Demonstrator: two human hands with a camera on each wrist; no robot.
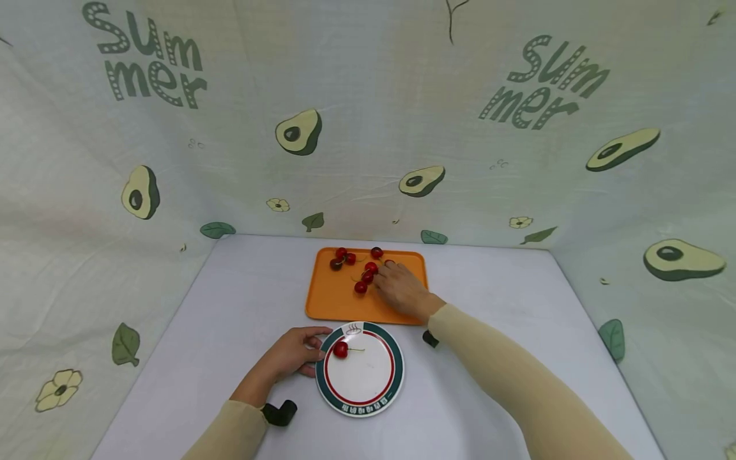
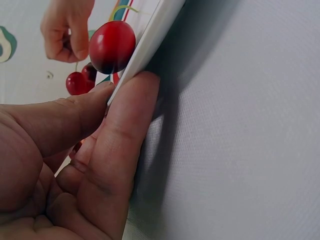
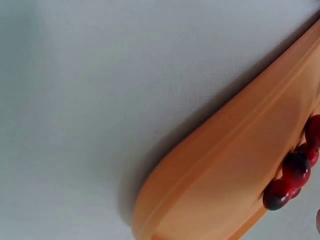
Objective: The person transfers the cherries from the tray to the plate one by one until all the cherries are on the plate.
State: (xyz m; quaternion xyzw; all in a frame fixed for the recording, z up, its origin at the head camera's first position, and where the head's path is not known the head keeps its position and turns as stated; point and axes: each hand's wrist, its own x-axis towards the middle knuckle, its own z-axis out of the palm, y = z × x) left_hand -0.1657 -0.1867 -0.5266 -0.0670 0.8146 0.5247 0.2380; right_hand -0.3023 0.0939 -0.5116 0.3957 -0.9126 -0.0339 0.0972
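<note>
My left hand (image 1: 298, 352) pinches the left rim of a white plate (image 1: 362, 383) with a green band and red ring. Thumb and finger are on either side of the rim in the left wrist view. One red cherry (image 1: 340, 349) with its stem lies on the plate. Over the right part of an orange tray (image 1: 328, 300) is my right hand (image 1: 402, 291), fingers bent downward among cherries. A cherry (image 1: 389, 262) shows partly at its fingertips; whether they hold it is hidden. Close to that hand lie more cherries (image 1: 368, 276).
Another group of cherries (image 1: 342, 258) sits at the tray's back left, and a dark one (image 1: 376, 252) at the back edge. The tray stands just behind the plate on a white table (image 1: 241, 281). A printed cloth (image 1: 356, 96) hangs behind and at the sides.
</note>
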